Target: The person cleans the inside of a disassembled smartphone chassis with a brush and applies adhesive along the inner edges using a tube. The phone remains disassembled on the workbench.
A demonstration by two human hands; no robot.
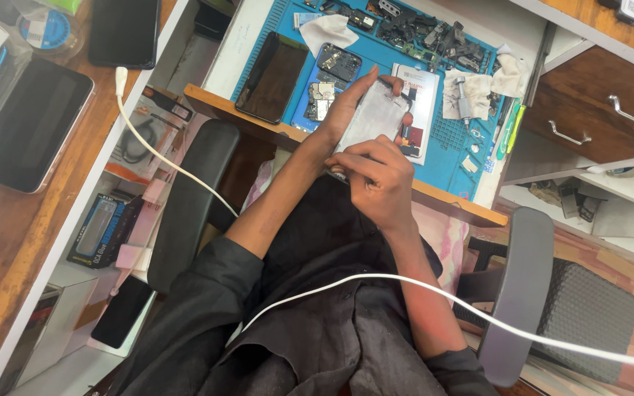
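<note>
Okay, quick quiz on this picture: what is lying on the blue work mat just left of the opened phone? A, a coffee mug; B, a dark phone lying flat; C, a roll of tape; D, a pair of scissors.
B: a dark phone lies flat on the blue work mat, left of the opened phone, beyond the left hand.

Counts around your hands

You have two hands, left [346, 103] and right [376, 183], on one phone panel [376, 114]; beyond them one blue mat [449, 139] carries one dark phone [271, 77], one opened phone [326, 88] and two white cloths [328, 31] [471, 92].
</note>
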